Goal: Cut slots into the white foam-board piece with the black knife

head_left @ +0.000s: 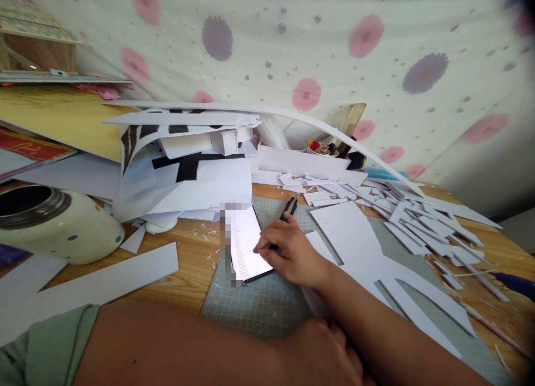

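My right hand (284, 249) is over a phone (253, 263), its bent fingers at the lit white screen, which shows lines of small text. A black utility knife (289, 208) sticks out beyond that hand, its other part among the fingers. Low in the view my left hand (321, 350) is closed, against or just under the right forearm; what its fingers hold, if anything, is hidden. The phone lies on a grey-green cutting mat (267, 302). Right of the hand, white cut board pieces (351, 230) with slots and curved edges lie on the mat.
Many white offcuts (412, 213) are heaped at the right. White sheets and black-marked paper (209, 180) are stacked at the back left. A cream jar (83, 230) lies on its side at left. A blue-handled tool (514, 283) is at the right edge; a white strip (334, 130) arches behind.
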`<state>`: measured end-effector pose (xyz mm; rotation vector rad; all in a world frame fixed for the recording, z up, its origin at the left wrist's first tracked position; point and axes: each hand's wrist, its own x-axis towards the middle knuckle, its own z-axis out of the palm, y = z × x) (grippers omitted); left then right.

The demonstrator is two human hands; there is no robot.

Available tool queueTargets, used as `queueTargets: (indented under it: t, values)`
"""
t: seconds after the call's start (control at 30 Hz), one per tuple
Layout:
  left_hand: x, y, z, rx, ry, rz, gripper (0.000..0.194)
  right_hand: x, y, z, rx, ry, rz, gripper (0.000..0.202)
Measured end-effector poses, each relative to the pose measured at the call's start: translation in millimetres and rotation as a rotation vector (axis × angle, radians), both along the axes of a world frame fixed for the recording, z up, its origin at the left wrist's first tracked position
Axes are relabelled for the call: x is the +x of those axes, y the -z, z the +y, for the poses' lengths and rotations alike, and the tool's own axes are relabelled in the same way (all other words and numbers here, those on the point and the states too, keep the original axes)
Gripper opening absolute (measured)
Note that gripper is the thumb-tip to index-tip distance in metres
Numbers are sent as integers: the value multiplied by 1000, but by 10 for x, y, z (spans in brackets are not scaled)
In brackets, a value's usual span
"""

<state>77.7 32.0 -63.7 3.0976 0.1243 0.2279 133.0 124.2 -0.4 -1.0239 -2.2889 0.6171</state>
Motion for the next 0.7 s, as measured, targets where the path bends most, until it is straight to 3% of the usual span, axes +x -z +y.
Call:
queueTargets:
  t: [0.27, 0.47, 0.7]
  values:
    - [-4, -88, -2, -21, 2, 22, 14, 16, 16, 3, 3, -14, 27, 11]
    - [9, -46, -16, -11, -13, -3, 15, 11, 44, 26, -20, 19, -38, 13]
    - [4, -75, -8, 6, 1, 27, 15, 16, 19, 3, 18, -11, 28, 11]
